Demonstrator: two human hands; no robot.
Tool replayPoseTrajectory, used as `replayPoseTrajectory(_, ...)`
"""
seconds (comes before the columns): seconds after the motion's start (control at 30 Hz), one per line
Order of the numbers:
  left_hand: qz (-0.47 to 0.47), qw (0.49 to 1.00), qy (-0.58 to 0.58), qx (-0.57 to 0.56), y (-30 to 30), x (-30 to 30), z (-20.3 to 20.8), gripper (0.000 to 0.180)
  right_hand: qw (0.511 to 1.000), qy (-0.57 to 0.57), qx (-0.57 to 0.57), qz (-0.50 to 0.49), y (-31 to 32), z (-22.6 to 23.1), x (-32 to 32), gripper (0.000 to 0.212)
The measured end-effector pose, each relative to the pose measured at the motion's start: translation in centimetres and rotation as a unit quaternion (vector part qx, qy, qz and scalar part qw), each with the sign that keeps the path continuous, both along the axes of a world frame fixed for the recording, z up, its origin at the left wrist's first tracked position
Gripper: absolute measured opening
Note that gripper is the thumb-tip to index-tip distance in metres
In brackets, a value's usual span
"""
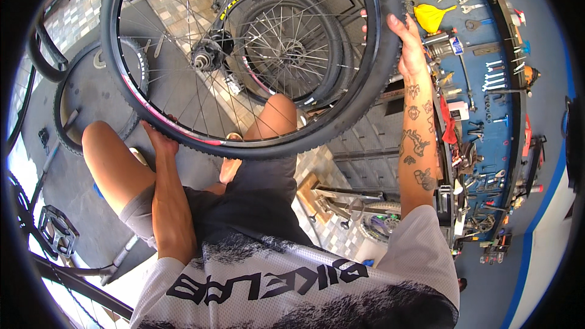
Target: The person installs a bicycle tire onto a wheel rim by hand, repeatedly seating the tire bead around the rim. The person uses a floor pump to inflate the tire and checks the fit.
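Both forearms rise from a grey-and-black jersey (292, 280) to a spoked wheel (244, 55) held above the knees. Left hand (159, 140) clasps the lower tyre edge; right hand (409, 42) wraps the upper rim, fingers curled over. Below lies a grey floor (91, 207) with tiled strip and another wheel (286, 49); a blue tool wall (487, 85) stands right.

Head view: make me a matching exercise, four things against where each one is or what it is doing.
1. left hand
2. right hand
3. yellow funnel
4. flat pedal

A. hangs on the blue tool wall
B. grips the tyre's lower edge
C. grips the tyre's upper right edge
D. low at the picture's left edge

Pairs: 1-B, 2-C, 3-A, 4-D
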State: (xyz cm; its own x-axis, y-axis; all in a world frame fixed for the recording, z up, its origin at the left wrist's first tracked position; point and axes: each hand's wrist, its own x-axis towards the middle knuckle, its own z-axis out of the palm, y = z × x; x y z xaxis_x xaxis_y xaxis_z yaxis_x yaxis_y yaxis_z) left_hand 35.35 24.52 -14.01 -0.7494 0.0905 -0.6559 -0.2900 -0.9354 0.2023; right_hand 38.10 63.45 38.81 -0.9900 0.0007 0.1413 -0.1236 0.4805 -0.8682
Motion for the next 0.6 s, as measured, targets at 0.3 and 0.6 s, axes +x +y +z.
replayPoseTrajectory(0.3,-0.011,1.0,0.021,-0.013,0.0,-0.1,-0.3,0.083,1.0,0.003,-0.011,0.004,0.2,-0.4,-0.5,0.06)
replayPoseTrajectory(0.6,-0.036,0.999,-0.016,-0.034,0.4,0.1,-0.9,0.084,0.998,-0.009,0.058,0.004,-0.9,-0.8,-1.6,0.048)
